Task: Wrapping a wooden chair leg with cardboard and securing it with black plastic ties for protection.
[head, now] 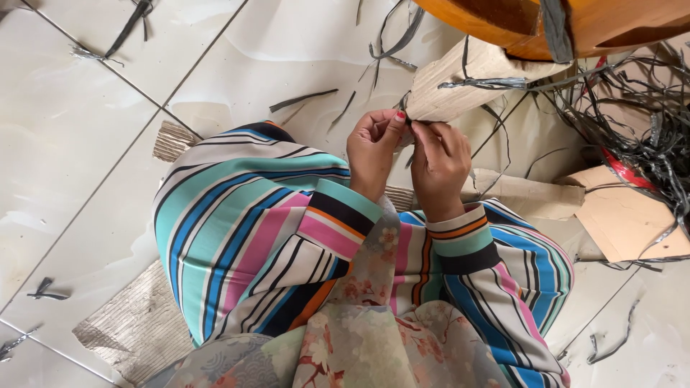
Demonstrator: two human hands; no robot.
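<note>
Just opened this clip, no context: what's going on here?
A person in striped sleeves sits on a white tiled floor. Both hands, left hand and right hand, pinch a thin dark grey strip at the end of a pale woven roll. Loose dark strips and brown cardboard pieces lie to the right.

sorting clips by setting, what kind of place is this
Probably a home or small workshop floor used for handcraft. The person sits on white floor tiles, both hands working a dark strip, with a tangle of strips and cardboard pieces around.

Both hands' fingers (402, 123) on dark strip (408, 154)
</note>
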